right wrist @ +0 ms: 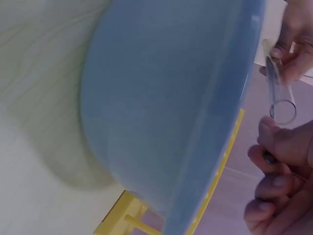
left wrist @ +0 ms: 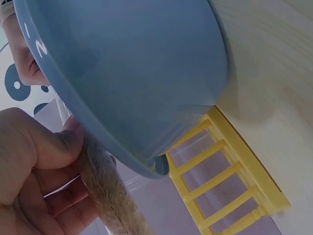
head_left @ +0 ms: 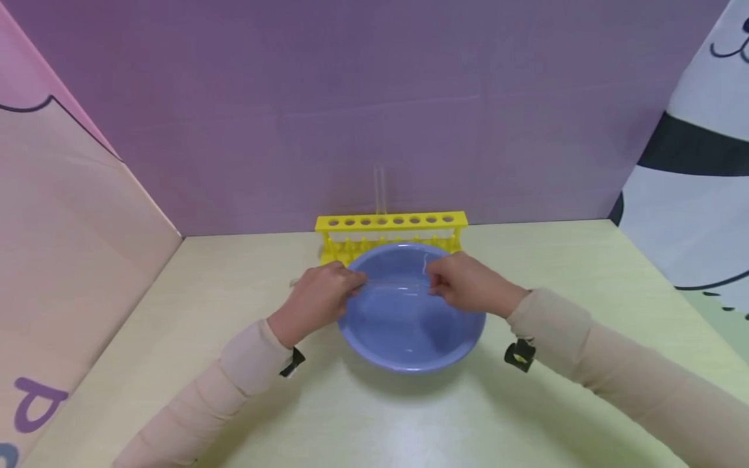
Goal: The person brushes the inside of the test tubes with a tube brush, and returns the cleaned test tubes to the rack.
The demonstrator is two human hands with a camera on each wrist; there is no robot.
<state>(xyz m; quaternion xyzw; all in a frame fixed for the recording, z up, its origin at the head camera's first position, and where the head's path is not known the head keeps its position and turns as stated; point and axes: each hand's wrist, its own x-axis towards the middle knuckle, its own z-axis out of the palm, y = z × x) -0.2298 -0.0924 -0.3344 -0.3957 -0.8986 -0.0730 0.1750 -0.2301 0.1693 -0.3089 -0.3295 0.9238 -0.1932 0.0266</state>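
Observation:
My left hand (head_left: 320,296) pinches a clear test tube (head_left: 398,288) near one end, above the left rim of a blue basin (head_left: 409,331). Tan bristles of a tube brush (left wrist: 110,191) show at that end, apparently inside the glass. The tube's round mouth (right wrist: 284,112) faces my right hand (head_left: 468,283). Its fingers are curled and pinch the brush's thin wire handle, whose pale loop (head_left: 425,262) sticks up over the basin. Most of the wire is hidden by the fingers.
Behind the basin stands a yellow test tube rack (head_left: 391,221), with one clear tube (head_left: 380,188) upright in it. A purple backdrop (head_left: 374,97) rises behind the pale wooden table (head_left: 246,260). Printed panels flank both sides.

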